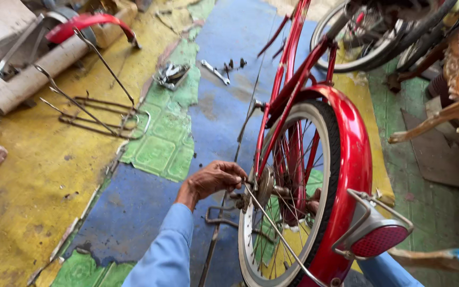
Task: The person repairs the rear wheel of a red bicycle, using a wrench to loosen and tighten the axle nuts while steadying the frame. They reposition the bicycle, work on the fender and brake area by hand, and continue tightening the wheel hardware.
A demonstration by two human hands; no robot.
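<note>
Head view: left hand [216, 178] pinches closed on the axle nut [241, 187] at the rear wheel hub [265, 188]; right hand [312, 202] lies beyond the spokes, grip hidden; judged mid-fastening; next needs steady turning at that hub.

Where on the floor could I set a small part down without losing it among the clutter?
The blue floor strip between the wire rack and the red bicycle's rear wheel is bare. The yellow floor below the rack is also free. Near the wrench and around the left hand at the hub it is crowded.
</note>
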